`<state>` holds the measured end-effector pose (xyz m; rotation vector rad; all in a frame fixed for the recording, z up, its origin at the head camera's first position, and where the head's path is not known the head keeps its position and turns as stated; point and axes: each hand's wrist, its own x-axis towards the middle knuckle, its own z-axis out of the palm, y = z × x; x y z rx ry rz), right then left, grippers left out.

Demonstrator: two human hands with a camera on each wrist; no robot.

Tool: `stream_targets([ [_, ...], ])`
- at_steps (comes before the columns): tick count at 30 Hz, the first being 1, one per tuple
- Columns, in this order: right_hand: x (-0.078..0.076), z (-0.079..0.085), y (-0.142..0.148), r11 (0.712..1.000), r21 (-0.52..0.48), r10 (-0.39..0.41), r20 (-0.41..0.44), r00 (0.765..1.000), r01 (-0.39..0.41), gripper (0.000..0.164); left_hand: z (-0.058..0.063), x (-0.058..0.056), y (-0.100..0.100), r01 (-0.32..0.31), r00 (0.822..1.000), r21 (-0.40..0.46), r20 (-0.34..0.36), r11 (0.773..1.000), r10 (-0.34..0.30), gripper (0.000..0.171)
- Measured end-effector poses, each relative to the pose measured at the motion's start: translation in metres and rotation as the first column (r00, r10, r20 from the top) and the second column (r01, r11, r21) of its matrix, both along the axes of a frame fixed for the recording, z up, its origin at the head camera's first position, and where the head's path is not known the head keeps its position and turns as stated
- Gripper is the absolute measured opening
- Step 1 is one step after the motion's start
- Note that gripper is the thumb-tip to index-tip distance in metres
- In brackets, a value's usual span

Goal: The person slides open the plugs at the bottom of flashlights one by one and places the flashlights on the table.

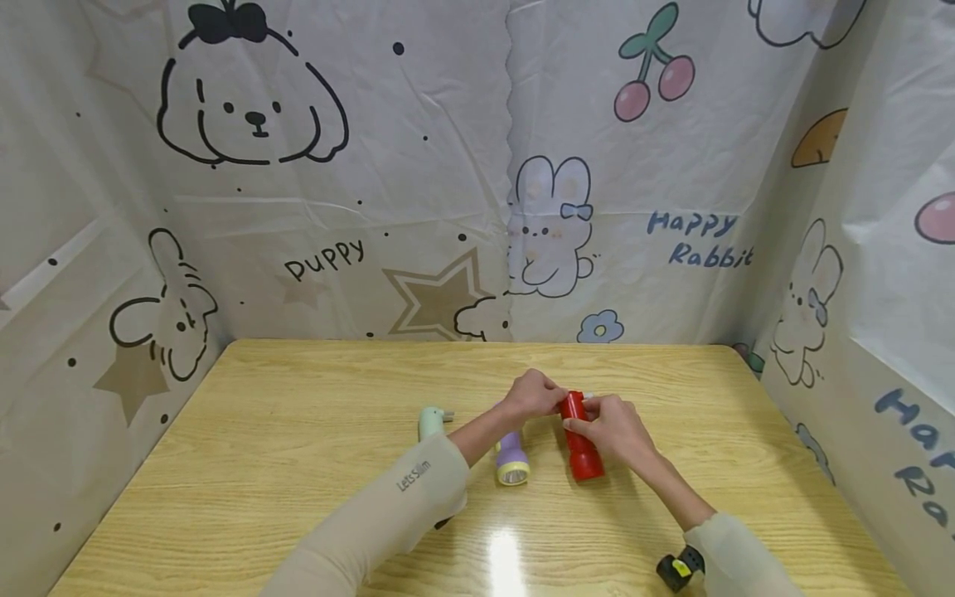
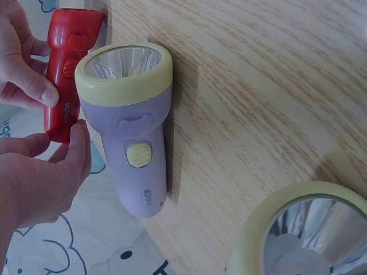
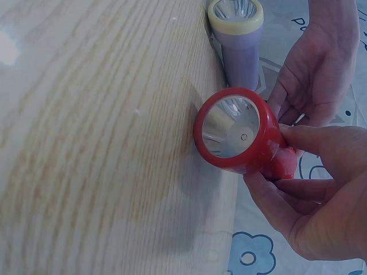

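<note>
A red flashlight (image 1: 581, 452) is held between both hands above the table, its lens end toward the person. My right hand (image 1: 619, 427) grips its body, thumb along one side and fingers on the other. At the tail end my left hand (image 1: 533, 394) pinches the flashlight with thumb and fingertips. A small pale prong piece (image 1: 588, 396) sticks out beside that end. Left of it lies a purple flashlight (image 2: 137, 186) with a cream lens ring, partly hidden by the left arm in the head view. A mint-green flashlight (image 1: 430, 421) with prongs out is mostly behind the left sleeve.
The wooden table (image 1: 313, 414) carries the flashlights and has a bright glare spot near the front. Printed cloth (image 1: 418, 182) hangs behind and along both sides. A black wrist device (image 1: 679, 570) sits at the right sleeve. A cream lens ring (image 2: 269, 229) shows close to the left wrist camera.
</note>
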<state>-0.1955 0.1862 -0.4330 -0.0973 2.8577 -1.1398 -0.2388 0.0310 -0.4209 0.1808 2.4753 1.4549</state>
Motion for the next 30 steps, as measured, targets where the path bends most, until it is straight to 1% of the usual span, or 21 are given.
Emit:
stream_targets([
  [8, -0.0003, -0.0030, 0.0015, 1.000, -0.005, -0.004, 0.000, 1.000, 0.004, 0.032, -0.0007, 0.0000, 0.0006, 0.008, 1.000, -0.028, 0.003, 1.000, -0.008, 0.022],
  [17, -0.0005, -0.0049, 0.0027, 1.000, -0.008, -0.001, -0.017, 1.000, 0.001, 0.032, 0.0000, -0.0002, 0.0022, 0.010, 1.000, -0.029, 0.027, 1.000, -0.010, 0.023],
  [23, -0.0022, -0.0062, 0.0027, 1.000, 0.008, 0.000, -0.027, 1.000, 0.000, 0.033, -0.0005, -0.0013, 0.0026, 0.022, 1.000, -0.039, 0.021, 0.999, -0.021, 0.021],
  [30, -0.0031, -0.0073, 0.0035, 1.000, 0.002, 0.000, -0.027, 1.000, 0.000, 0.031, -0.0017, -0.0012, 0.0032, 0.031, 0.999, -0.046, 0.024, 0.998, -0.030, 0.021],
])
